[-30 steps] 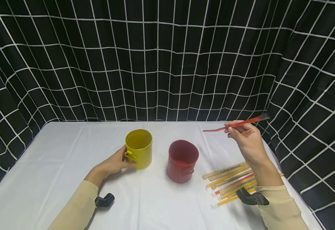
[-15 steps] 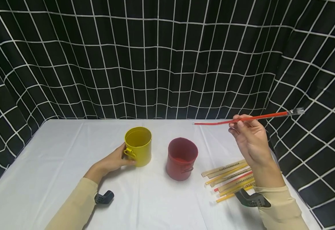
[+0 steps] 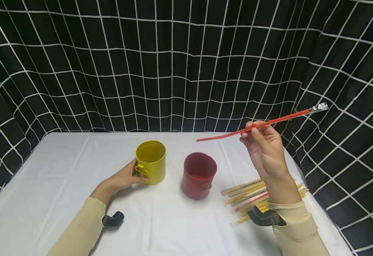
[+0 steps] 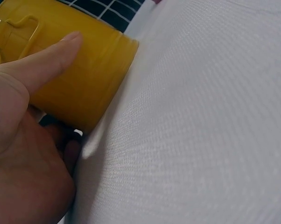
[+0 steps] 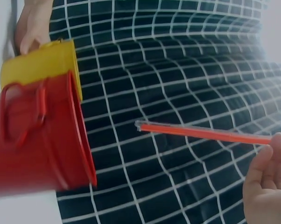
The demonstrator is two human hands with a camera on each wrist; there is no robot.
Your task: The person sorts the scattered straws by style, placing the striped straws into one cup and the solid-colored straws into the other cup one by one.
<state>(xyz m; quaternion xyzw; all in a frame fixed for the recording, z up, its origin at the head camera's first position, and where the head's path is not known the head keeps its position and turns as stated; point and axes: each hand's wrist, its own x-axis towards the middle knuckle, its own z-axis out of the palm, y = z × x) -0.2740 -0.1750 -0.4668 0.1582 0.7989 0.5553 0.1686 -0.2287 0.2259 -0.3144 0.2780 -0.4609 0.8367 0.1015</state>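
A yellow metal cup (image 3: 155,167) with a small side handle stands upright on the white table. My left hand (image 3: 121,181) grips its left side, and the thumb (image 4: 54,60) lies along the cup wall in the left wrist view. To the right stands an upright red cup (image 3: 195,185), untouched. My right hand (image 3: 266,149) pinches a red straw (image 3: 280,119) in a clear wrapper between thumb and fingers, raised above the table. The straw tilts, its left end lower and just behind the red cup's rim in the head view, its crumpled wrapper end up at the right.
A pile of wrapped straws (image 3: 247,197), several in brown paper and others yellow or red in clear wrap, lies under my right forearm. White cloth covers the table (image 3: 173,227). A black curtain (image 3: 173,71) with a white grid hangs behind and at the sides.
My right hand first turned the straw and shifted right, then moved back left, bringing the straw's left end nearer the red cup. The left hand stays on the yellow cup.
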